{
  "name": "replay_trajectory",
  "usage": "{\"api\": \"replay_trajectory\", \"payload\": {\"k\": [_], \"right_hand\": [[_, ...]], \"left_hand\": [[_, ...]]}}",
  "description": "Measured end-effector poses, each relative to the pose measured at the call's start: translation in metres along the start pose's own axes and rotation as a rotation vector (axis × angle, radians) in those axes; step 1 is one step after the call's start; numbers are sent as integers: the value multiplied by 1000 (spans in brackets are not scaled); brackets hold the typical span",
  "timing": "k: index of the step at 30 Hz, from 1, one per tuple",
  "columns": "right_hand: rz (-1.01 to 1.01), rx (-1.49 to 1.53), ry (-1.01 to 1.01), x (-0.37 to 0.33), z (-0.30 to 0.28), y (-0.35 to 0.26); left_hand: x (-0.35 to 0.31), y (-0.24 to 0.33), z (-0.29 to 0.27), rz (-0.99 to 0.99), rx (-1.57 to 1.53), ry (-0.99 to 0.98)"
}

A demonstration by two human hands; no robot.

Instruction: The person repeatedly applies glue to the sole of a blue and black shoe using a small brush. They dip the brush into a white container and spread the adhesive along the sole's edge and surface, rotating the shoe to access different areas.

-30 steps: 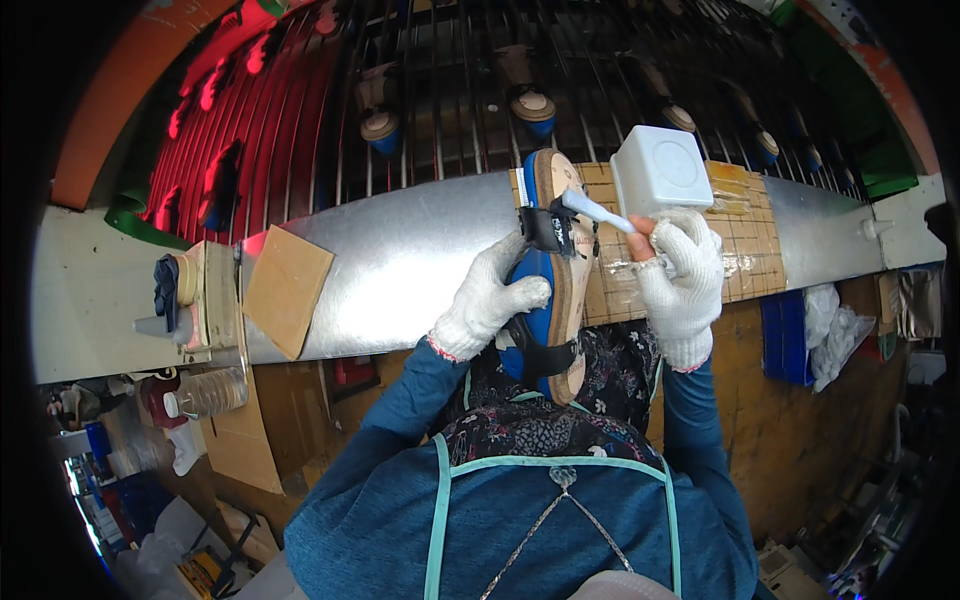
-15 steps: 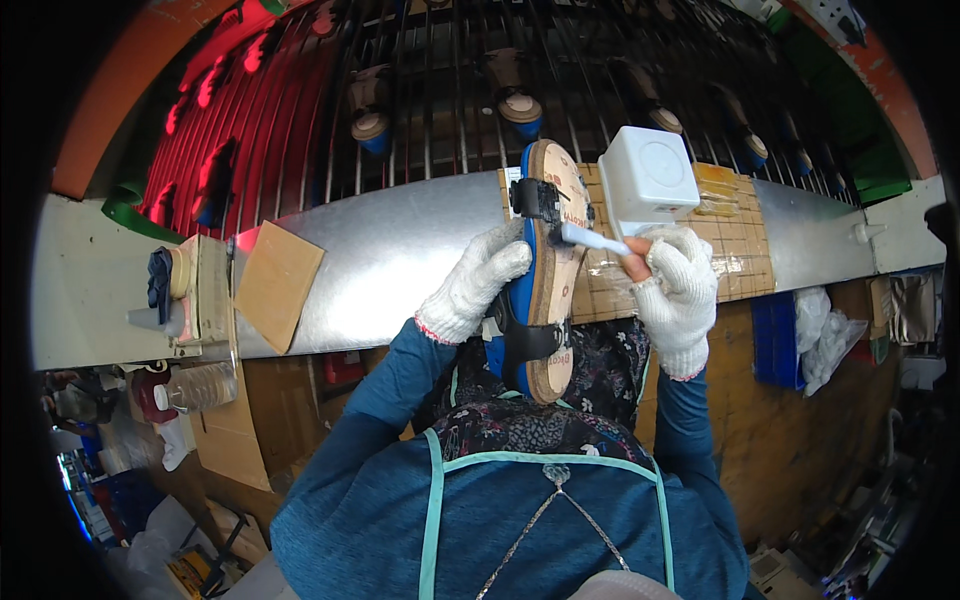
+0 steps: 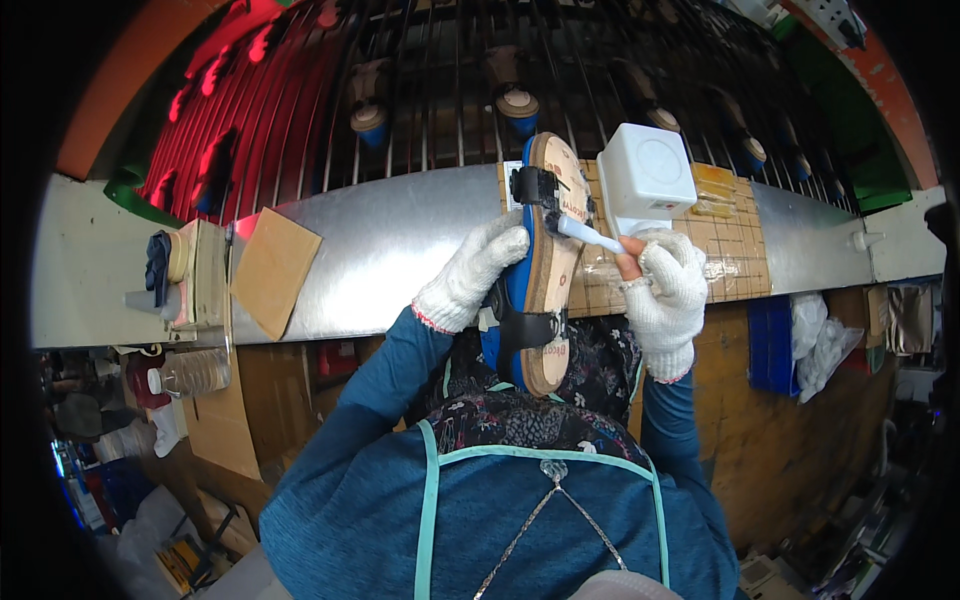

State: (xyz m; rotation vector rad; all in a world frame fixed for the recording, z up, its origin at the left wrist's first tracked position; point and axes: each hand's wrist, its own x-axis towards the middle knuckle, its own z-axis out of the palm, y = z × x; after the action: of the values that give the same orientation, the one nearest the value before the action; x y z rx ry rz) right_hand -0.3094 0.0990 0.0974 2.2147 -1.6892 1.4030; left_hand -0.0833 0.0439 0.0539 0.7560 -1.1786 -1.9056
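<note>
Sandal [image 3: 550, 275], built on a blue form [image 3: 517, 280], is what you have in front of you in the head view, its pale, printed underside turned up and toward your right. It lies lengthwise away from you, the far end over the patterned board [image 3: 735, 240] on the worktop [image 3: 385, 250], the near end above your apron [image 3: 490, 415]; whether that end rests on your lap, you cannot tell from here.

Your gloved left hand [image 3: 474, 270] is closed around the sandal's left side, thumb near the edge. Your right hand [image 3: 662, 300] has a pale-handled brush [image 3: 594, 236] pinched between bare fingertips, its dark bristles [image 3: 553, 226] apparently touching the underside just below the far black strap [image 3: 534, 186].

The step in hand looks like brushing around that strap. The next move, as far as you can judge, calls for a firm left grip and a light, controlled stroke along the strap's edge, clear of the white container [image 3: 650, 175] just beyond your right hand.
</note>
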Motion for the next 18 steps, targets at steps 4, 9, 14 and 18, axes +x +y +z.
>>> {"api": "replay_trajectory", "payload": {"k": [4,9,14,18], "right_hand": [[60,20,-27,-11,0,2],[73,27,-9,-22,2,0],[59,23,-20,-28,1,-2],[34,28,-22,-31,0,-4]], "left_hand": [[3,-2,-2,-15,20,14],[10,-7,-6,13,12,26],[17,-11,-10,7,-49,54],[19,-5,-10,-4,-65,79]]}}
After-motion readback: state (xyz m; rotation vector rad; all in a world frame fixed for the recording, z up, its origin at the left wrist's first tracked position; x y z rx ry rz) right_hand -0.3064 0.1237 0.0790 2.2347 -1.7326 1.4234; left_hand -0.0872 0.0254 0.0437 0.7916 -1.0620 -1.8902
